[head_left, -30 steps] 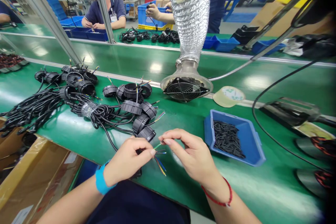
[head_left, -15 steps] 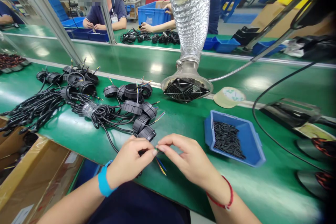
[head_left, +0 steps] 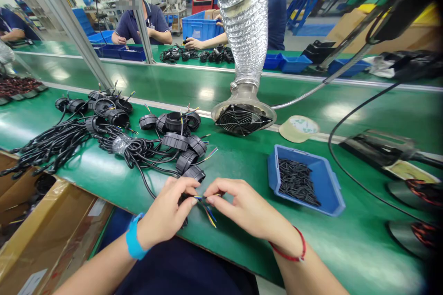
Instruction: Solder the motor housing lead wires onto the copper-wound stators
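My left hand (head_left: pixel 169 212) is closed in a pinch on a bundle of thin coloured wires (head_left: pixel 207 212) that stick out of a black cable end near the table's front edge. My right hand (head_left: pixel 242 207) pinches the tip of one of those wires, its thumb and forefinger meeting just right of my left thumb. The yellow and blue wire ends hang loose below my fingers. Just behind my hands lies a heap of black round parts with cables (head_left: pixel 180 143). A blue tray of small black tubes (head_left: pixel 304 179) stands to the right of my right hand.
A silver fume duct with a fan grille (head_left: pixel 242 120) stands on the green bench (head_left: pixel 346 249). A tape roll (head_left: pixel 299 128) lies beside it. More black cables (head_left: pixel 51 143) spread at left, over a cardboard box (head_left: pixel 41 235). Other people work behind the far belt (head_left: pixel 145 23).
Both hands have drawn slightly nearer each other and down; my right fingers have slid along the wire to its tip. The camera view shifted a little.
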`<state>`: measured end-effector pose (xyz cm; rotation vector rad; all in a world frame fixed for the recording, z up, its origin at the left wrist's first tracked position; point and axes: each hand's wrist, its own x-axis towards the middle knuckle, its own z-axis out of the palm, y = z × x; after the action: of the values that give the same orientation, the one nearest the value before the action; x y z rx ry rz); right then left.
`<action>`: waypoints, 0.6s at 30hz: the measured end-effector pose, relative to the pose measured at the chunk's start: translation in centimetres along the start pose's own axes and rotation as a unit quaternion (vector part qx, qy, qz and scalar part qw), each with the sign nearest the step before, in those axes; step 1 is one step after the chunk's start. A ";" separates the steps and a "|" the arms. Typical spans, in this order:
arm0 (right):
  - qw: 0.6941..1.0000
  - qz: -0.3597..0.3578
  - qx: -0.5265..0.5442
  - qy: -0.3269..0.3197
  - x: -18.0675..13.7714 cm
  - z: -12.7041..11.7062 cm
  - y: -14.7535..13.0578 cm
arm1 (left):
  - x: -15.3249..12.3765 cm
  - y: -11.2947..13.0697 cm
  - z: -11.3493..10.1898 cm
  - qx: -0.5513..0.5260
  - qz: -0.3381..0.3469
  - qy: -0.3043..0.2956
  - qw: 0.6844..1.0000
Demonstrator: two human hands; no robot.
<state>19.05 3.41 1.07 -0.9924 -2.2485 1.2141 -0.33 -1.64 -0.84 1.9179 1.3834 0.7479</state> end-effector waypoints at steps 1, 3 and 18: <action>1.000 0.000 0.001 -0.008 0.1 0.3 -0.1 | 0.0 0.1 0.1 0.013 0.013 -0.005 1.000; 1.000 -0.002 0.002 -0.016 0.2 0.6 -0.3 | 0.1 0.3 0.4 0.028 0.027 -0.007 0.999; 0.899 0.289 -0.300 0.136 -3.4 -10.5 7.8 | -1.2 0.2 1.3 0.240 0.247 -0.017 0.939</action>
<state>30.95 9.62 0.23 -2.0338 -2.1932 0.4798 0.44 -3.04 -1.62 2.7104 1.1377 0.6280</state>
